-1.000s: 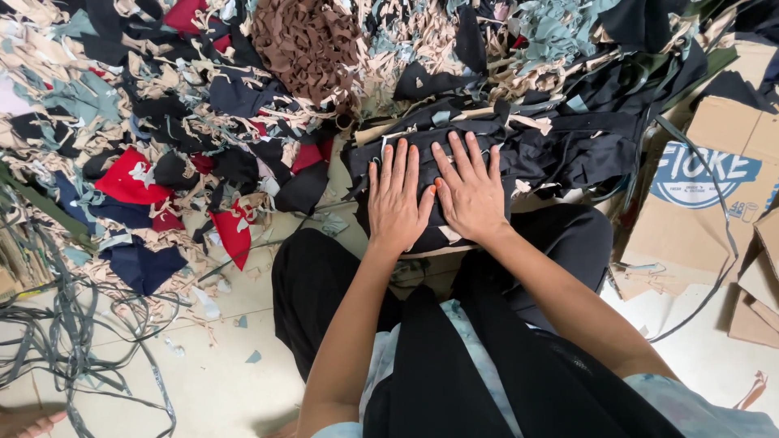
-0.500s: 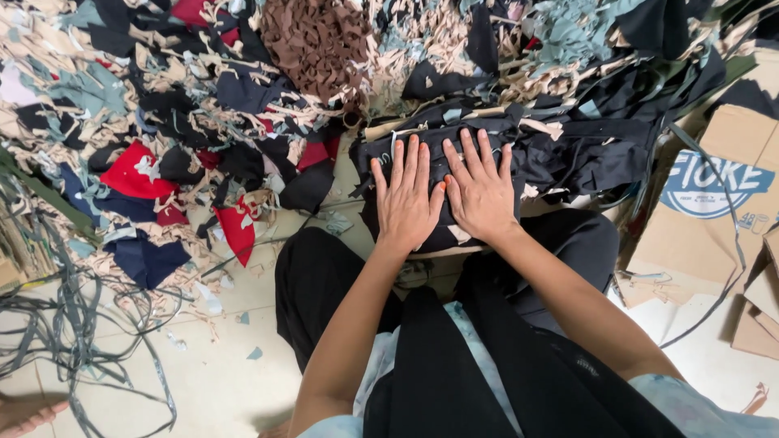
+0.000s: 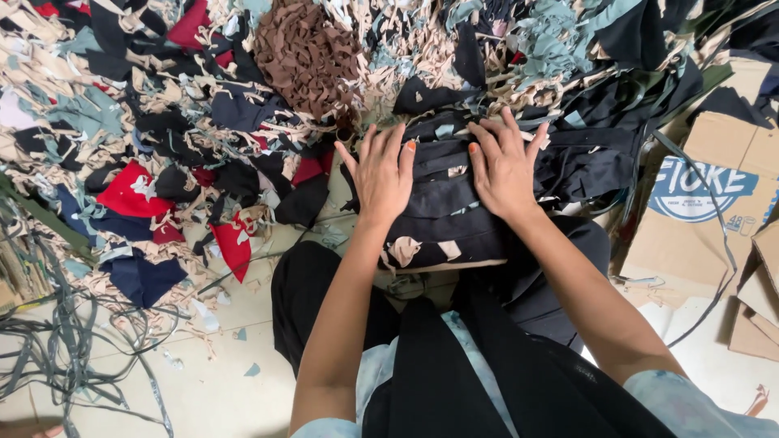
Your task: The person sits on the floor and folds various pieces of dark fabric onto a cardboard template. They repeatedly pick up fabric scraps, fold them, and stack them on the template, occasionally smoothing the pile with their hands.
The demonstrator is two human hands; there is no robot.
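A stack of black cloth pieces (image 3: 445, 207), flecked with beige scraps, is pressed flat under the left hand (image 3: 381, 174) and right hand (image 3: 503, 166), fingers spread apart.

stack of cloth strips (image 3: 450, 215): black, with small tan bits and one grey-green bit showing
fingernails on both hands: orange
big scrap heap (image 3: 203, 122): a mix of black, tan, navy blue, red and grey-green
knotted clump (image 3: 307, 53): brown
red scraps (image 3: 130, 193): red with little white marks
trousers (image 3: 324, 284): black
shirt (image 3: 454, 357): pale blue and white, blotchy
cardboard boxes (image 3: 698, 203): light brown, one with a blue and white print
floor (image 3: 219, 381): cream
loose cords (image 3: 57, 341): grey
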